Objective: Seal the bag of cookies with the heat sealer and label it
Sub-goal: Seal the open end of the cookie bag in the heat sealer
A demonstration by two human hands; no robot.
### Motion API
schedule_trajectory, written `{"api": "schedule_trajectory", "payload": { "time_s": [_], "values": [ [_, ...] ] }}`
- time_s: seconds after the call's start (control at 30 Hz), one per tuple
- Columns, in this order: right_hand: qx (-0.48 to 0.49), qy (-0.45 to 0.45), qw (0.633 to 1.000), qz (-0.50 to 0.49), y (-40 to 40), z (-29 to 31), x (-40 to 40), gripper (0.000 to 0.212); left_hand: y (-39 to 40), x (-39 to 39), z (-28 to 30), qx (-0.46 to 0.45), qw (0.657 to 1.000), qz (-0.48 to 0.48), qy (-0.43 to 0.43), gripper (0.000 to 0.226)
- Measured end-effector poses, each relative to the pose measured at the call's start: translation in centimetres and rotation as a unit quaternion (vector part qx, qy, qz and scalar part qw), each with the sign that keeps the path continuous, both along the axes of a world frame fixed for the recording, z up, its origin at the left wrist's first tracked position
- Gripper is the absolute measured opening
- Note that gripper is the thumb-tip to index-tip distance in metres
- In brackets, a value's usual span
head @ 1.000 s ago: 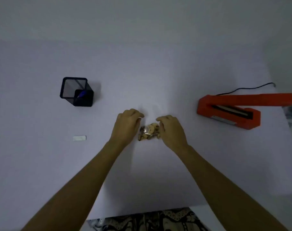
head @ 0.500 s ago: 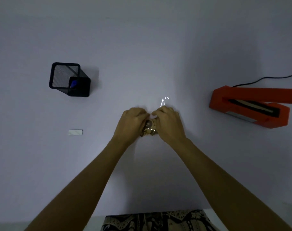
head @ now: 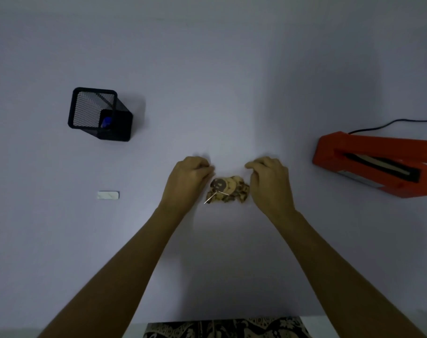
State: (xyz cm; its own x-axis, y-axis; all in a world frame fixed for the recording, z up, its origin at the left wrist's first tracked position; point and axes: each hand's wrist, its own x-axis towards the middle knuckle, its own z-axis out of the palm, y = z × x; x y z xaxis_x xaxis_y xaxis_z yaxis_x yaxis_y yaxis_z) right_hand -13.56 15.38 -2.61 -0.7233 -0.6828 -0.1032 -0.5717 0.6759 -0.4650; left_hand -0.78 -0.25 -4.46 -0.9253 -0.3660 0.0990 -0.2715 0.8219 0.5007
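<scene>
Toward the left edge of the table (head: 232, 69): black mesh pen holder (head: 99, 114), tipped or foreshortened, something blue inside, probably a pen. Nearer me and just right of it, a small white label (head: 108, 195) lying flat, untouched. Both well apart from the hands.

Centre, a bit nearer the front edge than the back: the bag of cookies (head: 228, 190) on the table between my two hands. The film is clear, so I only read it from the glints; can't tell where its mouth ends.

What changed: half a second ago both hands were bunched together over the bag, nearly hiding it. Now they've spread. The left hand (head: 189, 182) sits at the bag's left side, fingers curled and pinched; the right hand (head: 271, 184) at its right side, same curl. Looks like each pinches a top corner of the film and pulls it taut, but the film there is invisible, so I can't confirm grip. Cookies are now exposed between them.

My read: mouth being flattened ahead of sealing. Sealing not started, label not applied.

Right edge: orange heat sealer (head: 378, 164), arm raised, cord running off right. Well apart from the bag, so next is a carry across, keeping the mouth flat and crumb-free.
</scene>
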Motion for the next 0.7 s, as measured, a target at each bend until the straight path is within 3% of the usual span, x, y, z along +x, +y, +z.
{"api": "schedule_trajectory", "payload": {
  "time_s": [0.17, 0.37, 0.53, 0.7],
  "values": [
    [-0.036, -0.107, 0.992, 0.057, -2.2, -0.4, 0.7, 0.03, 0.0, 0.2, -0.5, -0.049, 0.999, -0.015, 0.005, 0.011],
    [-0.059, -0.107, 0.992, 0.029, -0.3, -0.8, -1.5, 0.03, 0.2, 0.7, -1.2, -0.087, 0.995, -0.022, 0.041, 0.013],
    [-0.066, -0.108, 0.99, 0.058, 0.0, -1.2, -1.9, 0.017, -0.1, 0.0, -2.0, -0.102, 0.992, -0.055, 0.051, 0.008],
    [-0.081, -0.079, 0.991, 0.071, -1.0, -1.8, -1.6, 0.023, -0.8, -1.7, -2.9, -0.09, 0.982, -0.154, 0.059, 0.029]
  ]
}}
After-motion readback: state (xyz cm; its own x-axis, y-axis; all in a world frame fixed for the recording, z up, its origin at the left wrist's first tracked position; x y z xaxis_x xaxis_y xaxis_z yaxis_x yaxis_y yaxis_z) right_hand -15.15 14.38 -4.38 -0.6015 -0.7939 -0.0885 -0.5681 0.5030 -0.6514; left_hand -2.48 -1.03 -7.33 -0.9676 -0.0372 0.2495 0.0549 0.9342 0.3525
